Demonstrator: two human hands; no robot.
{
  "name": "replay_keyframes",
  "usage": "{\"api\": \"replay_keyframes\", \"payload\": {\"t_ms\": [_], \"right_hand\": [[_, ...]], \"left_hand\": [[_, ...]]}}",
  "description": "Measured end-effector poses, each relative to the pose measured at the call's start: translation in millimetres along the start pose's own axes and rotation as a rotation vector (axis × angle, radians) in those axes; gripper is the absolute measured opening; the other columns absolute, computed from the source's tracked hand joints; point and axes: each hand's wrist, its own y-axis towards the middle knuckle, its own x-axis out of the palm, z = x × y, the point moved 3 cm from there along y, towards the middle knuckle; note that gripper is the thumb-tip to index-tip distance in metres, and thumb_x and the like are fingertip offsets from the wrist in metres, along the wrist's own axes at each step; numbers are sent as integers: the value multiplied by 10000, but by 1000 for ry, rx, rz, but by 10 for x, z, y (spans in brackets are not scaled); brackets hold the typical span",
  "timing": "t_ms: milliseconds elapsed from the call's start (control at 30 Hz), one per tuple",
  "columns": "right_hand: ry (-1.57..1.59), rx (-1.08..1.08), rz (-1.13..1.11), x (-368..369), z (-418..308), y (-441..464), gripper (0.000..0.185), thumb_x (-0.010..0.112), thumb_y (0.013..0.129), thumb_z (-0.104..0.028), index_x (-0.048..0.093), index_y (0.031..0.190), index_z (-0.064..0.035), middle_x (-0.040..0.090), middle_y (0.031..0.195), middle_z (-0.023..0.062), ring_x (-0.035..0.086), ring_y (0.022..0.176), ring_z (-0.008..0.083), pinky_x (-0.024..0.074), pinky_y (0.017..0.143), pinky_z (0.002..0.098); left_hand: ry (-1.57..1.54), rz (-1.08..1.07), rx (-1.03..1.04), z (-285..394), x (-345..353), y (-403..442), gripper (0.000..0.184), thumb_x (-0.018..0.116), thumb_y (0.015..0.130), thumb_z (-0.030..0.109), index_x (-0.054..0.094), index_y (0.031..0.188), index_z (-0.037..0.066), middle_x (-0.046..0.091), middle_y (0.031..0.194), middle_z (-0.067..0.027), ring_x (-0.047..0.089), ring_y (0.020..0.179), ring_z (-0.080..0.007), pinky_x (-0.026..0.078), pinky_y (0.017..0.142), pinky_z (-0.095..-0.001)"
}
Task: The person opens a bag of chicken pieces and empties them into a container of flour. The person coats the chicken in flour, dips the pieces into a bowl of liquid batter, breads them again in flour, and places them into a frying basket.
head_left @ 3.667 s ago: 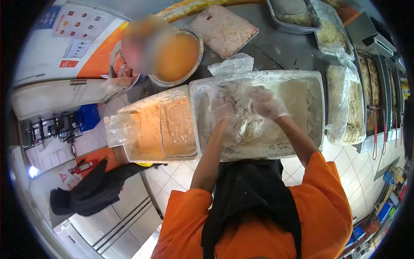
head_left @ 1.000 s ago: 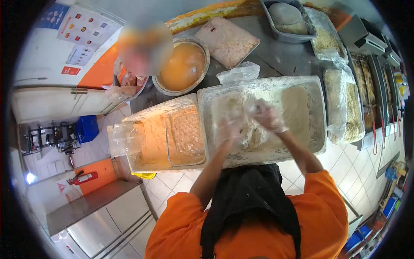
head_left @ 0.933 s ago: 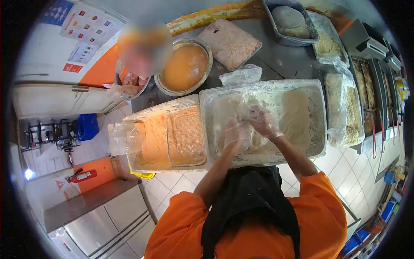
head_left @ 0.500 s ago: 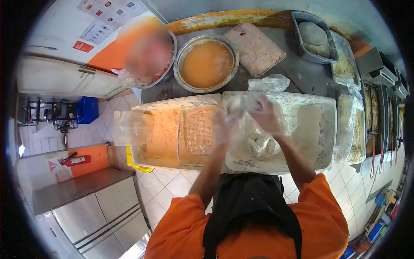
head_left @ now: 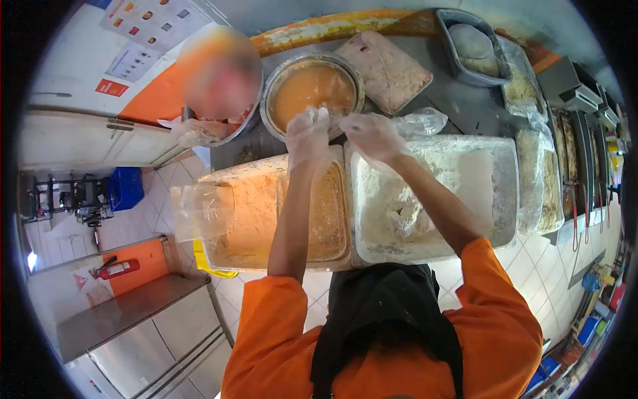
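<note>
Both my hands wear clear plastic gloves dusted with flour. At the front rim of a metal bowl point(head_left: 264, 110) of orange-brown liquid, my left hand point(head_left: 308, 136) has its fingers closed round something whitish. My right hand point(head_left: 373, 135) is just to the right of the bowl, its fingers drawn together toward the left hand. Motion blur hides what it holds, if anything. Below my right forearm is a tub of white flour point(head_left: 465, 176), with a floured lump point(head_left: 404, 214) in it. Left of this is a tub of orange coating point(head_left: 246, 223) holding a wire mesh basket point(head_left: 332, 216).
Behind the tubs lie a flour-dusted flat container point(head_left: 385, 70) and a crumpled plastic bag point(head_left: 422, 122). A grey bin point(head_left: 465, 73) with a pale lump stands at the back right. Bags of crumbs point(head_left: 541, 179) line the right side. Another bowl point(head_left: 249, 123) is at the back left.
Both hands have moved up and away from over the tubs to the front of the liquid bowl. The left hand has also shifted left. The view has tilted slightly.
</note>
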Motion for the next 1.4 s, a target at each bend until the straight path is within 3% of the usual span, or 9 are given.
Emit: {"api": "replay_keyframes", "payload": {"t_ms": [133, 200, 233, 300, 700, 900, 1133, 1267, 1400], "right_hand": [[52, 8, -134, -135, 1040, -1054, 322, 497, 903, -263, 628, 1150, -102, 638, 1157, 114, 603, 1045, 285, 460, 925, 388], [-757, -289, -79, 108, 2103, -1418, 369, 592, 865, -272, 609, 1173, -71, 637, 1153, 111, 613, 1005, 284, 483, 887, 391], [-522, 16, -107, -66, 2120, -1496, 405, 603, 854, -294, 596, 1196, -79, 626, 1176, 115, 605, 1029, 291, 478, 902, 398], [-24, 598, -140, -324, 2025, -1645, 480, 624, 832, -339, 570, 1241, -93, 604, 1222, 124, 589, 1076, 306, 467, 932, 413], [116, 322, 200, -49, 2470, -1933, 477, 762, 682, -309, 599, 1081, -106, 647, 1033, 136, 611, 970, 338, 478, 856, 391], [-124, 274, 10, -292, 2091, -1865, 439, 696, 739, -357, 586, 1082, -106, 637, 965, 149, 621, 950, 309, 481, 866, 400], [-287, -201, 30, 307, 2313, -2153, 172, 559, 841, -239, 572, 952, -108, 617, 884, 132, 638, 866, 268, 511, 725, 377], [-224, 236, -64, -304, 2100, -2269, 225, 540, 895, -295, 591, 1037, -129, 632, 951, 89, 645, 829, 263, 526, 729, 361], [-54, 191, 142, -534, 2016, -2338, 290, 552, 901, -354, 595, 1094, -142, 640, 1009, 77, 648, 860, 265, 540, 748, 370]], "left_hand": [[225, -182, 328, 652, 15, -1034, 512, 709, 687, 148, 525, 1156, 57, 546, 1062, -165, 509, 1004, -384, 397, 823, -491], [-166, -362, 140, 777, 362, -1304, 369, 681, 750, 210, 577, 1071, 59, 579, 914, -164, 558, 875, -358, 426, 755, -475], [-497, -558, -168, 958, 537, -1408, 318, 660, 787, 250, 599, 1035, 61, 590, 845, -166, 576, 805, -351, 442, 719, -471], [-262, -530, 140, 906, 1281, -1743, 235, 629, 819, 246, 617, 963, 61, 626, 862, -153, 609, 801, -328, 482, 710, -447], [232, -710, 172, 856, 1669, -2075, 351, 602, 784, 361, 687, 920, 48, 674, 930, -193, 638, 920, -373, 497, 826, -457], [228, -1023, 69, 1181, 1522, -1982, 397, 549, 826, 403, 695, 892, 40, 663, 910, -227, 640, 885, -393, 499, 781, -465], [-18, -687, -163, 1232, 1128, -1916, 401, 689, 751, 356, 681, 925, -5, 671, 895, -233, 659, 877, -351, 498, 739, -422], [-340, -553, -378, 1316, 686, -1758, 374, 719, 741, 306, 682, 964, 9, 674, 857, -223, 673, 870, -294, 502, 714, -391], [-749, -375, -609, 1088, 985, -1718, 327, 690, 782, 260, 664, 1004, 20, 670, 822, -203, 671, 805, -278, 506, 674, -384]]}}
